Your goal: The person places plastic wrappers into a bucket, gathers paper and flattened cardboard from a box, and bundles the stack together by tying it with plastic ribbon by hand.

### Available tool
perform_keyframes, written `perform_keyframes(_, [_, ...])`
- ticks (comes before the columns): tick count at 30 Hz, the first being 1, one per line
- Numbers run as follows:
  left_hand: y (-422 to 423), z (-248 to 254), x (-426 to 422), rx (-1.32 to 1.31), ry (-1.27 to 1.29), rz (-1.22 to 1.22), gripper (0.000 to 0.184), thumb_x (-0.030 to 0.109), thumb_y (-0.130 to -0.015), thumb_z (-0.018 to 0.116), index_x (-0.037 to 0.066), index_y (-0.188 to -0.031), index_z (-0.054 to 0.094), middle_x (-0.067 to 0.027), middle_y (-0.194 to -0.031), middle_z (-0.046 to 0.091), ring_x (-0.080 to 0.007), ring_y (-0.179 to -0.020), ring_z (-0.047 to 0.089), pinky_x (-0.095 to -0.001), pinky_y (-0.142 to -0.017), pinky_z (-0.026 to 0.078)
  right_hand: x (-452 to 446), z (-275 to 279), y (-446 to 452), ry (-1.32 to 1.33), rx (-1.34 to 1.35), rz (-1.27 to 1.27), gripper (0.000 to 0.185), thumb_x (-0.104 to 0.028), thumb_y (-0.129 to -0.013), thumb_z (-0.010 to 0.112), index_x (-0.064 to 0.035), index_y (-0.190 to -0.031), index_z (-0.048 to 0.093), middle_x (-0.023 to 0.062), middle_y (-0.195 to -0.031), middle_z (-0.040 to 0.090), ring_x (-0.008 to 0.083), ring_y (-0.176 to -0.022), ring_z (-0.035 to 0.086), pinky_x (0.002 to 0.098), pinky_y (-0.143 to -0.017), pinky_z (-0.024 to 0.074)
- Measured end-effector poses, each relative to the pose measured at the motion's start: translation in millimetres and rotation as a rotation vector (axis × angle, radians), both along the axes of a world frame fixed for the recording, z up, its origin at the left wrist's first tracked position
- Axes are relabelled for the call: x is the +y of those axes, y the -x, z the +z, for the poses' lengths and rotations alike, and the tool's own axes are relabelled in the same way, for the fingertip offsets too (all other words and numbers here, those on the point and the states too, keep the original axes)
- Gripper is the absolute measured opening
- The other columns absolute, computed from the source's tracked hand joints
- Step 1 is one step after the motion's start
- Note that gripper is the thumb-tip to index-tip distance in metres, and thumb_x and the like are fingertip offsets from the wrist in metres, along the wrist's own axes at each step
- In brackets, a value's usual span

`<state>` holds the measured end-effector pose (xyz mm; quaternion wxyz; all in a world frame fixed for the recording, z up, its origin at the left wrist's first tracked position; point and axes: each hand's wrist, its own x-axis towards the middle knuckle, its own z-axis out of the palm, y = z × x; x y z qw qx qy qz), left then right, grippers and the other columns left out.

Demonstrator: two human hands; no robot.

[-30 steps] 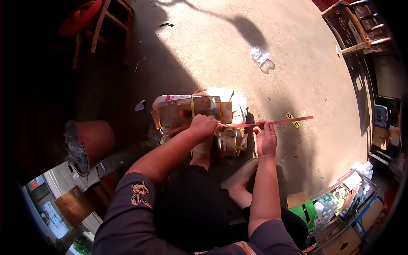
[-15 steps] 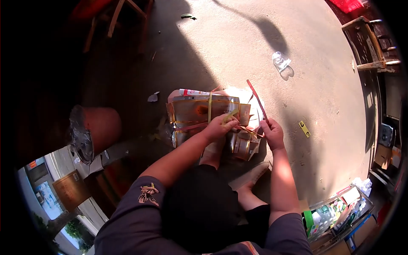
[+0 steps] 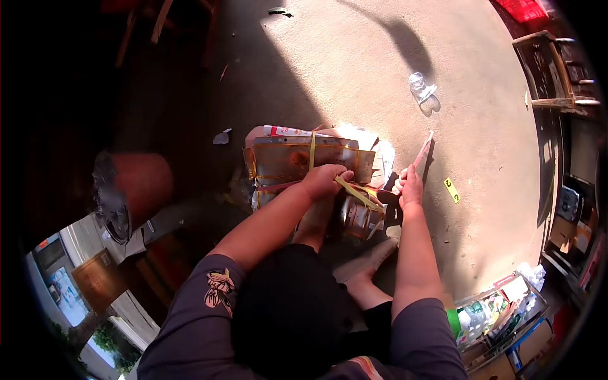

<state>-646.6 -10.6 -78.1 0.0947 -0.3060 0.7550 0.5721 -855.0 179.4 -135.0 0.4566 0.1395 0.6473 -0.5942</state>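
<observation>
On the floor in front of me lies a bundle of flattened cardboard (image 3: 288,154), with a yellow strap (image 3: 313,152) running over it. My left hand (image 3: 326,180) is closed at the bundle's middle, pinching the straps there. From its fingers a loose yellow strap end (image 3: 360,192) slants down to the right. Off the bundle's right side, my right hand (image 3: 410,187) is closed around a pinkish-red strap (image 3: 424,149), whose free end sticks up above the fist. Between the hands the strap looks stretched. My left hand hides the crossing of the straps.
A crumpled clear plastic cup (image 3: 420,88) and a yellow tag (image 3: 451,190) lie on the concrete floor. To the left, a reddish bucket (image 3: 149,183) with a plastic liner lies on its side. A crate of bottles (image 3: 500,316) stands lower right, a wooden chair (image 3: 544,69) upper right.
My right hand has shifted slightly right and up, and the red strap's end has swung from leaning left to leaning right. The yellow strap end now slants down rightward from my left hand.
</observation>
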Motion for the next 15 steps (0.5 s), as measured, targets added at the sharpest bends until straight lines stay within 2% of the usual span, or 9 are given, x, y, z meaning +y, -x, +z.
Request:
perform_keyframes(3, [5, -36, 2, 0.063, -0.240, 0.277, 0.038, 0.034, -0.099, 0.054, 0.003, -0.080, 0.065, -0.0052, -0.071, 0.062, -0.0186, -0.069, 0.058, -0.0292, -0.065, 0.045, 3, -4, -4, -0.002, 0.033, -0.077, 0.043, -0.047, -0.100, 0.045, -0.0130, -0.073, 0.042, -0.0046, -0.054, 0.025, 0.0093, -0.042, 0.026, 0.0276, -0.040, 0.0255])
perform_keyframes(5, [7, -40, 0, 0.128, -0.315, 0.317, 0.041, 0.034, -0.100, 0.052, 0.004, -0.073, 0.061, -0.0017, -0.067, 0.057, -0.0140, -0.062, 0.054, -0.0264, -0.058, 0.042, 3, 23, -5, 0.029, 0.081, 0.037, 0.046, -0.045, -0.099, 0.048, -0.0099, -0.070, 0.047, -0.0028, -0.052, 0.034, 0.0115, -0.040, 0.036, 0.0293, -0.039, 0.0317])
perform_keyframes(7, [17, -14, -12, -0.090, -0.517, 0.401, 0.040, 0.033, -0.101, 0.050, 0.006, -0.072, 0.057, -0.0027, -0.063, 0.055, -0.0129, -0.054, 0.050, -0.0268, -0.053, 0.040, 5, 42, -20, -0.070, 0.543, 0.505, 0.045, -0.041, -0.098, 0.052, -0.0056, -0.070, 0.055, 0.0019, -0.056, 0.048, 0.0148, -0.046, 0.047, 0.0312, -0.046, 0.0405])
perform_keyframes(8, [17, -26, -13, 0.027, -0.636, 0.439, 0.041, 0.033, -0.102, 0.047, 0.008, -0.070, 0.053, -0.0023, -0.060, 0.053, -0.0123, -0.050, 0.048, -0.0282, -0.050, 0.039, 4, 55, -30, -0.072, 0.729, 0.716, 0.042, -0.038, -0.096, 0.056, -0.0031, -0.074, 0.062, 0.0084, -0.063, 0.058, 0.0206, -0.055, 0.056, 0.0330, -0.055, 0.0460])
perform_keyframes(10, [35, 7, -14, 0.090, -0.650, 0.422, 0.041, 0.033, -0.103, 0.045, 0.007, -0.073, 0.056, -0.0021, -0.060, 0.053, -0.0123, -0.051, 0.048, -0.0273, -0.051, 0.040, -11, 82, -61, -0.020, 0.928, 0.983, 0.035, -0.040, -0.090, 0.062, -0.0059, -0.084, 0.068, 0.0176, -0.075, 0.064, 0.0345, -0.068, 0.063, 0.0412, -0.063, 0.0494])
perform_keyframes(11, [48, 20, -10, 0.110, -0.616, 0.408, 0.041, 0.034, -0.103, 0.045, 0.006, -0.074, 0.056, -0.0021, -0.060, 0.053, -0.0123, -0.051, 0.048, -0.0272, -0.051, 0.041, -20, 89, -64, -0.296, 0.909, 1.268, 0.037, -0.043, -0.086, 0.065, -0.0061, -0.087, 0.069, 0.0174, -0.080, 0.067, 0.0347, -0.075, 0.065, 0.0416, -0.066, 0.0513])
perform_keyframes(13, [66, 34, 0, 0.143, -0.569, 0.126, 0.038, 0.031, -0.102, 0.047, 0.004, -0.078, 0.058, -0.0028, -0.063, 0.056, -0.0120, -0.054, 0.052, -0.0270, -0.054, 0.043, -37, 95, -67, -0.474, 0.863, 1.265, 0.035, -0.041, -0.086, 0.064, -0.0065, -0.085, 0.068, 0.0167, -0.078, 0.067, 0.0351, -0.074, 0.065, 0.0420, -0.065, 0.0521])
perform_keyframes(14, [77, 55, 5, 0.058, -0.453, -0.024, 0.036, 0.028, -0.101, 0.048, 0.001, -0.080, 0.058, -0.0040, -0.066, 0.059, -0.0130, -0.062, 0.058, -0.0274, -0.058, 0.045, -20, 35, -75, -0.120, 0.679, 0.843, 0.034, -0.039, -0.087, 0.062, -0.0063, -0.082, 0.068, 0.0171, -0.075, 0.066, 0.0362, -0.071, 0.065, 0.0428, -0.064, 0.0520])
perform_keyframes(15, [87, 74, 13, -0.106, -0.550, -0.099, 0.029, 0.023, -0.098, 0.051, -0.001, -0.086, 0.060, -0.0070, -0.072, 0.063, -0.0162, -0.073, 0.063, -0.0288, -0.066, 0.048, -20, 32, -83, -0.035, 0.690, 0.649, 0.032, -0.037, -0.088, 0.059, -0.0065, -0.080, 0.067, 0.0174, -0.073, 0.065, 0.0371, -0.070, 0.064, 0.0436, -0.063, 0.0519])
